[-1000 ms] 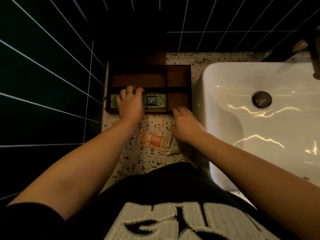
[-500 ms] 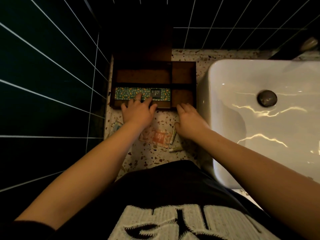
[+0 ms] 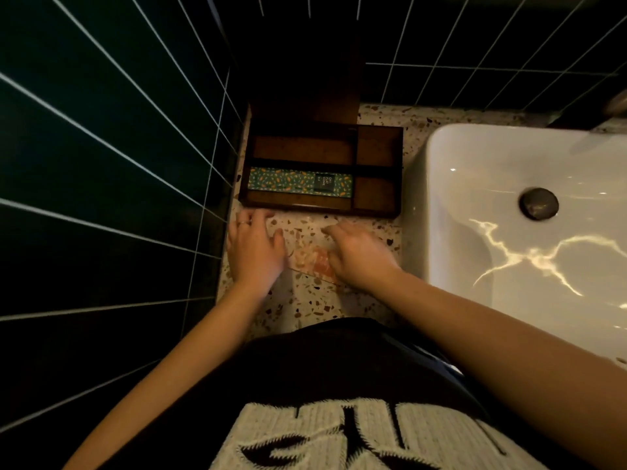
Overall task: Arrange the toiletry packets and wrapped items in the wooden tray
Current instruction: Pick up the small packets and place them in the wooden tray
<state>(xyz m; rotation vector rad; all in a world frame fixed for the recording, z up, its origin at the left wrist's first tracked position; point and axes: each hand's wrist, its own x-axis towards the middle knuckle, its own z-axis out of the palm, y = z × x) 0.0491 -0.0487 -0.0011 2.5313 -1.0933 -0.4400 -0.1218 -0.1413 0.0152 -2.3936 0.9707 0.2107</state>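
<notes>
A dark wooden tray (image 3: 376, 212) with several compartments stands on the terrazzo counter against the tiled corner. A long green patterned packet (image 3: 288, 182) lies flat in its front left compartment. Just in front of the tray, my left hand (image 3: 254, 247) lies palm down on the counter with fingers spread. My right hand (image 3: 359, 254) hovers beside it, blurred, over an orange and white packet (image 3: 310, 259) that shows between the two hands. Whether either hand grips anything I cannot tell.
A white basin (image 3: 509, 212) with a dark drain plug (image 3: 538, 203) fills the right side, close to the tray. Dark tiled walls close off the left and back. A tall wooden block (image 3: 336, 96) stands behind the tray.
My left hand has left the green packet in the tray and drawn back to the counter. My right hand has shifted left over the orange packet.
</notes>
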